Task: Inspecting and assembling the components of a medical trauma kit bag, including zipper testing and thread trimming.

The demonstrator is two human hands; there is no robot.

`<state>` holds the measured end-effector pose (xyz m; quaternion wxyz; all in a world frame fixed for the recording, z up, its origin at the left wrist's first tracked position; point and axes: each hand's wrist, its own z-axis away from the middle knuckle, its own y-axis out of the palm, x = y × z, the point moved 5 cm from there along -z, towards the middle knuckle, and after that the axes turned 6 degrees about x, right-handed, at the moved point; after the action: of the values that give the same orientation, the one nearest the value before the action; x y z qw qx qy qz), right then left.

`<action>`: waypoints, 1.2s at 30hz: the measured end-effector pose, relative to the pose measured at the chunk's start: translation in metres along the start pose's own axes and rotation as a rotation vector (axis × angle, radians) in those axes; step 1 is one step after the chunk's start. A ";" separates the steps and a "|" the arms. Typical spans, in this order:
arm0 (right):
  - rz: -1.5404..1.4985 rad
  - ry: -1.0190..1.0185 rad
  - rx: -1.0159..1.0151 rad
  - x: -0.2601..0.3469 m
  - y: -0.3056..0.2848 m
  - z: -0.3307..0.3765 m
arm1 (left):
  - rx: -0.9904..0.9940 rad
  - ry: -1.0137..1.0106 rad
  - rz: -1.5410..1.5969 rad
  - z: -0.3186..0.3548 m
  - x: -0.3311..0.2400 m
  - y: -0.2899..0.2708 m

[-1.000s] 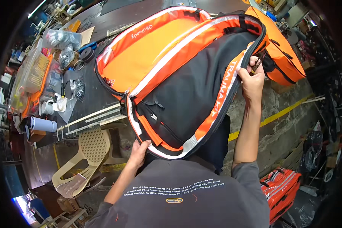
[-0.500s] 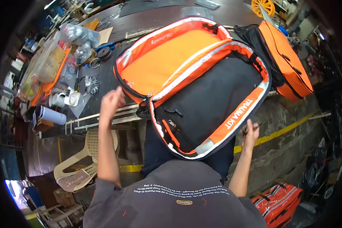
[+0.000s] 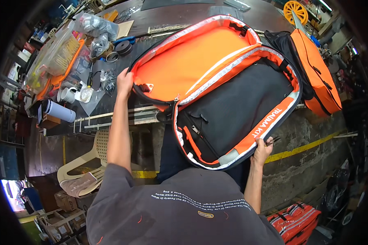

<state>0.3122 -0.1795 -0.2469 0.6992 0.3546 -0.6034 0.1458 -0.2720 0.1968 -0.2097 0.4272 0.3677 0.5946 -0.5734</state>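
Gripping opposite rims, the left hand [image 3: 124, 81] and right hand [image 3: 261, 150] close on the open orange-and-black bag [image 3: 221, 87] overhanging the bench [image 3: 110, 118]; soft, floppy, best held by its stiff piped edges.

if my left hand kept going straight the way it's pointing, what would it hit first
Probably the bag's orange lining, whose edge the left hand already grips; beyond that, the dark worktable. Depth is unclear.

three orange bags [image 3: 216, 85] [image 3: 319, 77] [image 3: 296, 218], one chair [image 3: 84, 167]

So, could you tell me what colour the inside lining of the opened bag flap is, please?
Bright orange, seen best in the head view: the flap lining.
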 end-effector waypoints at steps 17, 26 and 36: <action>0.995 -0.355 0.284 0.117 0.113 -0.119 | -0.567 0.171 0.068 0.258 0.003 -0.049; 0.403 -0.086 0.043 0.066 0.006 0.073 | -0.491 0.298 -0.726 0.258 -0.048 -0.002; 0.171 -0.100 -0.026 0.059 0.002 -0.037 | 0.555 0.747 -0.378 0.262 -0.235 0.223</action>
<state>0.3520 -0.1668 -0.1907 0.6580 0.2996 -0.6673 0.1791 0.0431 -0.0354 -0.0678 -0.0401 0.5336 0.5883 -0.6063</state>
